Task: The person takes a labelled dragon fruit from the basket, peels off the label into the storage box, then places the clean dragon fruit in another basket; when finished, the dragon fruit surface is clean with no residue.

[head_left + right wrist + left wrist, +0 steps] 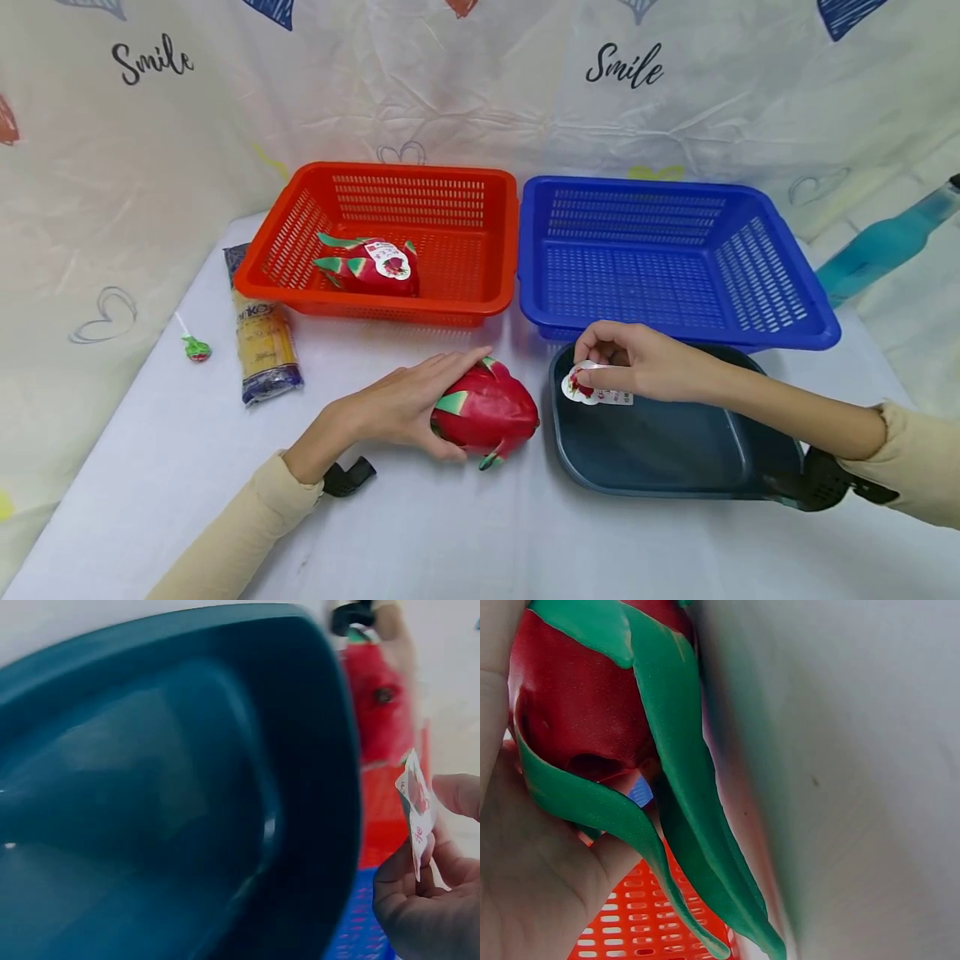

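Observation:
On the white table, a red dragon fruit (498, 412) with green-tipped scales lies between the red basket and me. My left hand (405, 408) grips it from the left, thumb on the near side and fingers over the far side. Long green leaf tips (679, 712) of the fruit fill the middle of the left wrist view. My right hand (645, 362) pinches a white fruit sticker (611, 397) with a red fruit picture. It holds the sticker over the left end of a dark teal basin (652, 492). Seen from the right wrist, the sticker (417, 814) is slightly bent.
A red basket (390, 310) holds a second dragon fruit (367, 279) bearing a similar sticker. Beside it stands a blue basket (622, 283). A pasta packet (266, 342) and a green-wrapped lollipop (197, 348) lie at left. A bottle of blue liquid (877, 250) is at far right.

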A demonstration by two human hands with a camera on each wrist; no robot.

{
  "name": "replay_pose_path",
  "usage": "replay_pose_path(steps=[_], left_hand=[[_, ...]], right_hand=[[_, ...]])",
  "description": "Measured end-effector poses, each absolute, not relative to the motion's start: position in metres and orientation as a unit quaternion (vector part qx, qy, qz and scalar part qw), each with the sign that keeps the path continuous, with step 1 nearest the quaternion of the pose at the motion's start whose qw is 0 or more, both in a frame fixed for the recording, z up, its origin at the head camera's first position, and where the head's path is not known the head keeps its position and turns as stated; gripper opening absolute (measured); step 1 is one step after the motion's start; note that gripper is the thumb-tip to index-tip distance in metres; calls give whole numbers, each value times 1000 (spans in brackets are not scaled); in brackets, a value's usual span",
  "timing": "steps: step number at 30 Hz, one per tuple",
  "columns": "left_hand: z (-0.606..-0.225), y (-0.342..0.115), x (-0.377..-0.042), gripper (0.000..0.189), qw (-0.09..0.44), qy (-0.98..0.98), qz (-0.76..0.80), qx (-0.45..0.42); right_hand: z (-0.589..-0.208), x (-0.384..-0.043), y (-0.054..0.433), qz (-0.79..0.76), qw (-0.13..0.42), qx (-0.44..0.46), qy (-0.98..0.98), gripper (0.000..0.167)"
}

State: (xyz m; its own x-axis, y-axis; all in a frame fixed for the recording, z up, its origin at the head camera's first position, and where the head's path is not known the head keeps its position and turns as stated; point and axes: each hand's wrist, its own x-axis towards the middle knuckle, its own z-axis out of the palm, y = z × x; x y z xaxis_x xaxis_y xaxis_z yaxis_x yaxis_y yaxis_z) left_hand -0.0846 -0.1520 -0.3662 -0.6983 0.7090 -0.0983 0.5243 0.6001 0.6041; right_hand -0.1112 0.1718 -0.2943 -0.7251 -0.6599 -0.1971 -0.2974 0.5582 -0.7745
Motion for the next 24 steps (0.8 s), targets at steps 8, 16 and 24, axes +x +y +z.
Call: replay_pose_path(steps=[8,16,24], left_hand=[[-365,-153,-86,117,163,880,273,352],[-365,-152,-86,116,160,880,270,357],[-364,-151,-83,116,160,884,262,352]], right_hand=[[-311,-109,184,-329,217,-320,861,17],[-331,-117,185,-303,230,-332,863,16],[-340,-121,183,-273,255,-355,857,13]])
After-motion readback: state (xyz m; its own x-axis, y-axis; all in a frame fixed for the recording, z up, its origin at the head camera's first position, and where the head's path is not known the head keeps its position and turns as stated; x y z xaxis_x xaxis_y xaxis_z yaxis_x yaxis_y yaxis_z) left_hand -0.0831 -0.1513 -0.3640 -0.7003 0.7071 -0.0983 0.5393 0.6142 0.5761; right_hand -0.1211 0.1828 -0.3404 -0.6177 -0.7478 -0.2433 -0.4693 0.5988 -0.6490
